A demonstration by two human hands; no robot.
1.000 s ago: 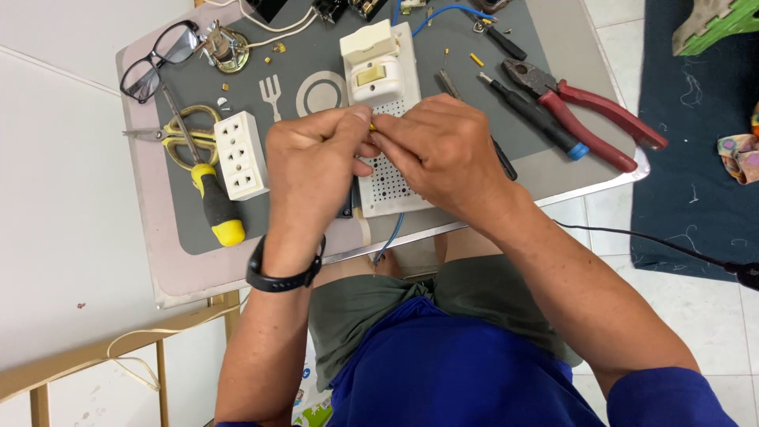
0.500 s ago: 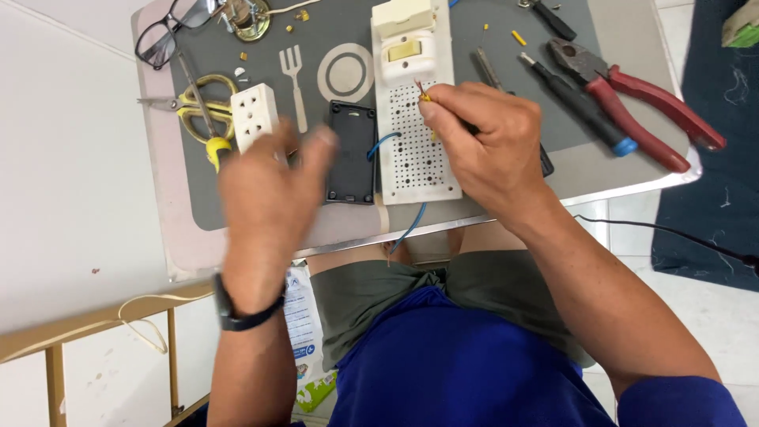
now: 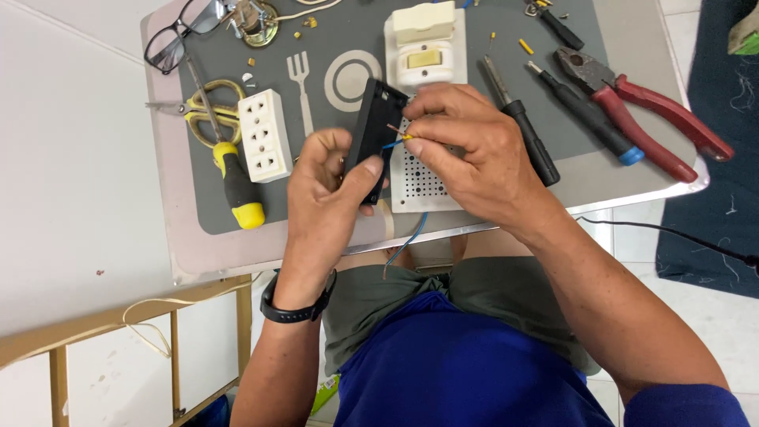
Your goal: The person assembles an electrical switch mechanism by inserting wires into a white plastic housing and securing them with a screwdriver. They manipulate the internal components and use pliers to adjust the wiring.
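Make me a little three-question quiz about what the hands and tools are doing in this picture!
1. True or false: the left hand holds a black rectangular part tilted up off the mat.
2. Multiple choice: what does the right hand pinch at its fingertips? A) the scissors B) a thin blue wire with a bare end C) the glasses
3. Fill in: the red-handled pliers lie on the person's ____ side of the grey mat.

Key
1. True.
2. B. The scissors and glasses lie untouched on the table.
3. Right.
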